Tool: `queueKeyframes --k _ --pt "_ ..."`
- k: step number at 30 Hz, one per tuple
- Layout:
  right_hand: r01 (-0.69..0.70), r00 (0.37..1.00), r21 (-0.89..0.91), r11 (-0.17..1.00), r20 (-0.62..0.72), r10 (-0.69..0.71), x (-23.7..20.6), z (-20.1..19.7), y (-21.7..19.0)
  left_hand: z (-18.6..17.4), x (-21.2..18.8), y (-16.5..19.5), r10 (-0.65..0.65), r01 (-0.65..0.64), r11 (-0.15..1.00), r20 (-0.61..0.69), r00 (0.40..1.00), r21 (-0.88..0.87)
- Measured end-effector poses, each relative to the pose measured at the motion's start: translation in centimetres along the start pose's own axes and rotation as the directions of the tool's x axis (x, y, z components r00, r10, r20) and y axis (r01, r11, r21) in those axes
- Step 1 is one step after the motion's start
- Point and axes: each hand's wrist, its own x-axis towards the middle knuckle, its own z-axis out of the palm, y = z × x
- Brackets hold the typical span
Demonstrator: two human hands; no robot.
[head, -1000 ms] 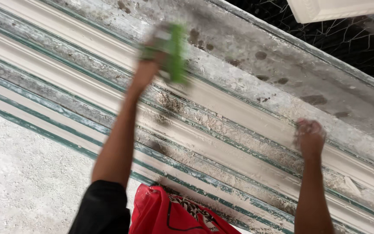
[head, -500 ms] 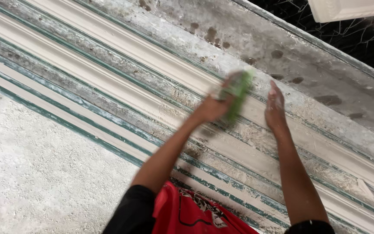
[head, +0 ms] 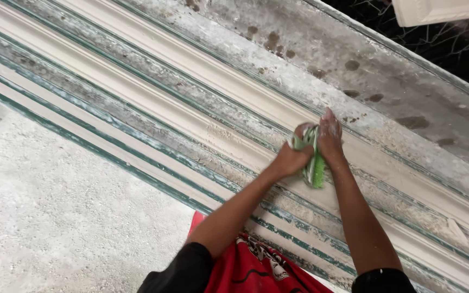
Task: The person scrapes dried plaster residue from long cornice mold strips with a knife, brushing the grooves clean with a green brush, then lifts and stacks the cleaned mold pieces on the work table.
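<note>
My left hand (head: pixel 290 158) is closed around a green scrubbing pad (head: pixel 315 169) and presses it onto a long white plaster moulding (head: pixel 153 103) with dusty ridges and green-edged grooves. My right hand (head: pixel 330 138), white with plaster dust, lies against the pad's right side with its fingers stretched up the moulding. Both hands meet on the pad, near the middle of the moulding's width. Both forearms reach up from the bottom of the view.
A rough grey-white floor (head: pixel 44 217) lies at the lower left. Beyond the moulding runs a stained grey board (head: pixel 386 81), then dark wire mesh (head: pixel 451 49). A white piece (head: pixel 441 10) sits at the top right. Red cloth (head: pixel 245 266) covers my lap.
My left hand has slid the green pad to the right along the moulding. My right hand has come in from the right, and now touches the pad.
</note>
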Motion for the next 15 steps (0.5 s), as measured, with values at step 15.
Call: queueKeyframes --k 15 --pt "0.237 0.950 0.057 0.970 -0.221 -0.219 -10.4 3.4 5.0 -5.8 -5.6 1.1 0.046 -0.032 0.976 -0.063 0.997 0.215"
